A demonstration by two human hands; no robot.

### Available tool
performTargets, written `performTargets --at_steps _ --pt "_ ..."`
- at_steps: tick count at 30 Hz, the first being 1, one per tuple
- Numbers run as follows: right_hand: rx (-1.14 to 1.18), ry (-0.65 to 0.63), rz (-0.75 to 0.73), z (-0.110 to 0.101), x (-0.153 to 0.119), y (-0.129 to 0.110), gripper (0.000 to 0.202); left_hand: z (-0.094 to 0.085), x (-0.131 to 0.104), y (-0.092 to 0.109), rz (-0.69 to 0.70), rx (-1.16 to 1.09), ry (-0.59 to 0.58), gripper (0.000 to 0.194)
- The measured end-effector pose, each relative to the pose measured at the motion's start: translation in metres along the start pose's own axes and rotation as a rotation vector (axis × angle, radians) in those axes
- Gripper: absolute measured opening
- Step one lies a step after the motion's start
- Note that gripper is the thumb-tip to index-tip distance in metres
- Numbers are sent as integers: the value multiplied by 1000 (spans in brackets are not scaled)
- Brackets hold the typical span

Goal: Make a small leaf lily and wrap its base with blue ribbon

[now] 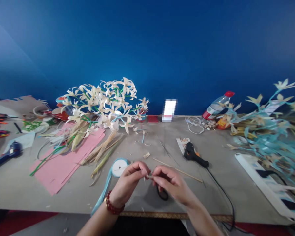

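Grey tabletop (211, 183) carries everything: nearest, left hand (127, 183) and right hand (170, 183) pinch a small pale straw piece (149, 176) between fingertips, just right of the light-blue ribbon spool (119, 166); cream straw-flower bouquet (105, 105) lies beyond it.

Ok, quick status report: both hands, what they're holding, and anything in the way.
Left hand and right hand pinch a small straw piece between them. Ribbon roll beside left hand; thin stick and black glue gun just beyond right.
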State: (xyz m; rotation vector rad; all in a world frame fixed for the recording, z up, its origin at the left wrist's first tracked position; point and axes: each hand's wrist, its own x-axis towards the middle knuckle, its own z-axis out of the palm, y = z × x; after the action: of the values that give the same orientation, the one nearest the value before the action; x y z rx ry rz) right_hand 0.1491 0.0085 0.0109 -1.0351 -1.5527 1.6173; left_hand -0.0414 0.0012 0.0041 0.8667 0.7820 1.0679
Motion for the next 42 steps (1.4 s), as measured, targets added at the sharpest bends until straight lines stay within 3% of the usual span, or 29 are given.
performTargets --at_steps 4,11,15,21,26,31,37,42 --pt "40 180 -25 -4 1 5 24 2 0 -1 -20 -77 20 20" --pt "-152 85 -159 8 5 1 16 0 1 -9 -20 -75 67 18" --pt "-221 43 -119 -4 13 4 15 -7 3 -14 -35 -119 85 19" --pt "-621 188 -158 -43 71 17 17 -13 7 -35 0 -92 200 20" --pt "-791 230 -189 -56 122 31 12 -4 4 -53 -60 4 88 23" --pt "-905 178 -211 -60 145 41 12 -1 4 -49 -103 47 53 35" --pt "-979 257 -208 -69 139 38 20 -6 5 -46 -70 60 43 34" --pt "-951 304 -222 -61 96 26 20 -14 -1 -46 4 185 12 20"
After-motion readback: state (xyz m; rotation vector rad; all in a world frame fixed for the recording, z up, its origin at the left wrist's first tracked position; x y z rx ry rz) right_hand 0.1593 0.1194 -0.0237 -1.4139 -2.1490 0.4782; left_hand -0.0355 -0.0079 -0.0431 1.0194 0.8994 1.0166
